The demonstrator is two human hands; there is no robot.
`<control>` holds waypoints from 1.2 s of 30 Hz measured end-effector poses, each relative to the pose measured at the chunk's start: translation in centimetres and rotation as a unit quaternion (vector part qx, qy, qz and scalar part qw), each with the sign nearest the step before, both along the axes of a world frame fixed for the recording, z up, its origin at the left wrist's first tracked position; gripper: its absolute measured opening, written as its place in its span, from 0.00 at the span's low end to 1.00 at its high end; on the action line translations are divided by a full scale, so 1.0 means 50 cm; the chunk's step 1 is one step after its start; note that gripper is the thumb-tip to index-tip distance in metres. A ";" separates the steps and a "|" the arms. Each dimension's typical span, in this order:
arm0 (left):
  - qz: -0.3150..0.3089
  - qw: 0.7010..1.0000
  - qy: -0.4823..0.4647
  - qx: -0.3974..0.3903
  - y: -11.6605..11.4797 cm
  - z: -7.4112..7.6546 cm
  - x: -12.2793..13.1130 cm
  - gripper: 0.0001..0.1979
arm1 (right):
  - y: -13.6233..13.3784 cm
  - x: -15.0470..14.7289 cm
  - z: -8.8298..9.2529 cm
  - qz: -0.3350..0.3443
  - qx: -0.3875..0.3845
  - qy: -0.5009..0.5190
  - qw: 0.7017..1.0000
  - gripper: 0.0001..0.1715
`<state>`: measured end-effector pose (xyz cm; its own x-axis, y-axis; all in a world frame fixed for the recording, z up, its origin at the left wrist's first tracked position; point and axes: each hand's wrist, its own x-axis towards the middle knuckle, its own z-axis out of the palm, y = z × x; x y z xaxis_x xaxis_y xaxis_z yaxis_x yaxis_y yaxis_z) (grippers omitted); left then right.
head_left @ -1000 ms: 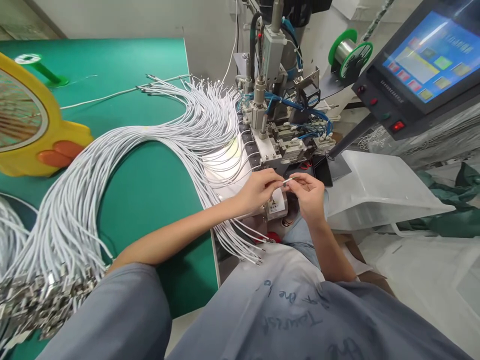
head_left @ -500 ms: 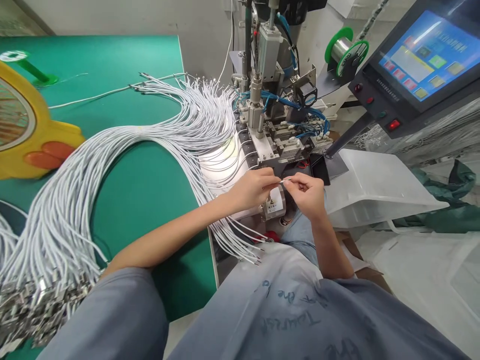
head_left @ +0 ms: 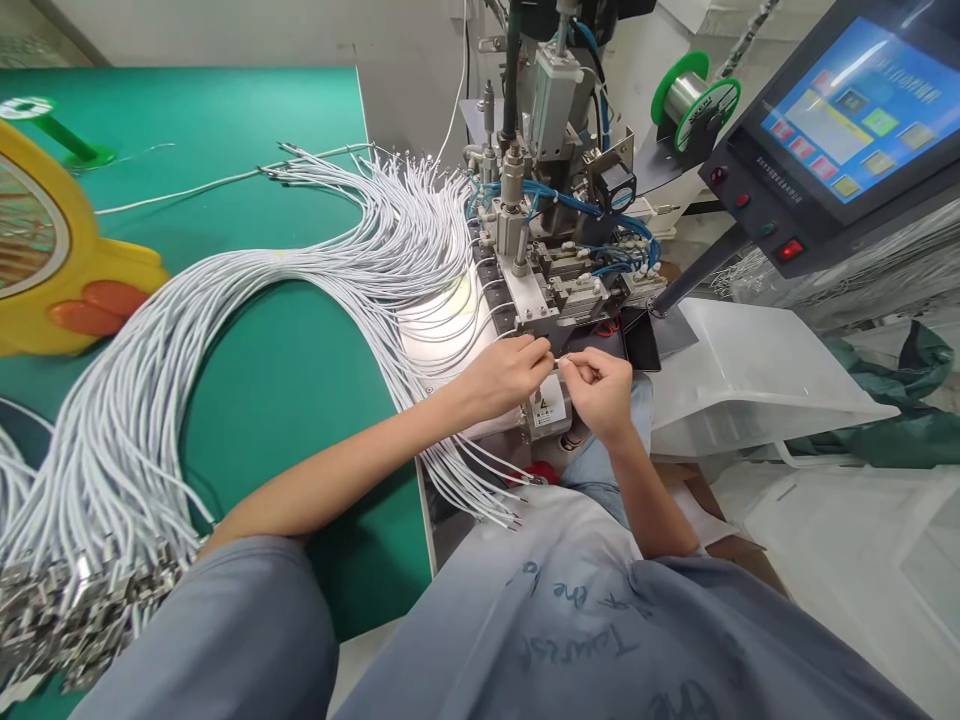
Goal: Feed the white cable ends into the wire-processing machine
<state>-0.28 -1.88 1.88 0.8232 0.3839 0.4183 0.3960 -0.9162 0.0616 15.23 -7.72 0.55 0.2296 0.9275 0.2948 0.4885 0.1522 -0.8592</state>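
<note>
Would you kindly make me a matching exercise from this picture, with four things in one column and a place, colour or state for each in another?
Column one
1. White cables
2. Left hand
3. Screen
4. Wire spool

Column two
A. Silver in the middle, green at the edges
B. Meeting the right hand at a small white piece
C. Lit, mostly blue
D. Curving across the green table

Pairs: 1-D, 2-B, 3-C, 4-A.

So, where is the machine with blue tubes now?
In the head view, the machine stands at upper centre, beyond the left hand and right hand, between the white cables on the left and the screen on the right.
</note>
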 end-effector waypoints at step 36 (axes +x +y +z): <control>0.046 0.982 0.154 -0.098 0.046 -0.065 -0.003 0.16 | 0.100 0.031 -0.127 0.064 -0.199 0.208 0.955 0.10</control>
<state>-0.43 0.42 -1.37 0.8570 0.5110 0.0668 0.5041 -0.8582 0.0972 16.79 -2.71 -5.82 0.1273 0.9754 -0.1797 0.0915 -0.1920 -0.9771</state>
